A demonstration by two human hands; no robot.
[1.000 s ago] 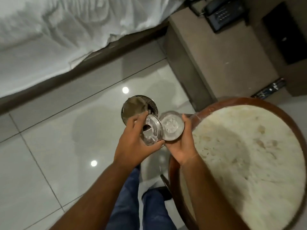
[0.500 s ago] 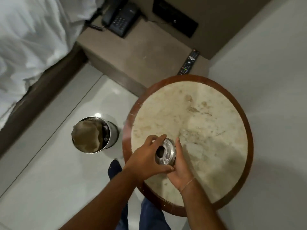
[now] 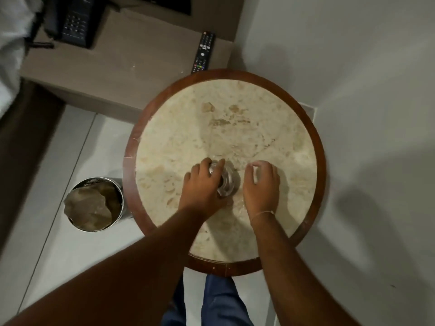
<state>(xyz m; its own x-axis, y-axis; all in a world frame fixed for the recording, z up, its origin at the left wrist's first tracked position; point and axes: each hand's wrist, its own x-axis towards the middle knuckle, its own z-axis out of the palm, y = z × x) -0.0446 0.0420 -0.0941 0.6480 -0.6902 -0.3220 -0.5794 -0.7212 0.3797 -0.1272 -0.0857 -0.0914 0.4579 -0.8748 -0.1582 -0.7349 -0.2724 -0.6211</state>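
A small round glass-and-metal ashtray (image 3: 226, 182) sits on the round marble table (image 3: 235, 118) with a dark wooden rim, a little left of the table's middle. My left hand (image 3: 201, 187) covers it from the left and grips it, fingers curled over its top edge, hiding most of it. My right hand (image 3: 261, 184) is just to the right of the ashtray, apart from it, fingers loosely bent over the tabletop and holding nothing.
A metal waste bin (image 3: 94, 204) with a brown liner stands on the tiled floor left of the table. Behind the table is a low bedside unit (image 3: 122, 74) with a remote control (image 3: 203, 52) and a black telephone (image 3: 73, 22). White bedding (image 3: 9, 55) is far left; a wall is on the right.
Both hands carried the ashtray from above the bin to the table and set it down. My right hand has let go and moved right. The view swung from the floor to the table.
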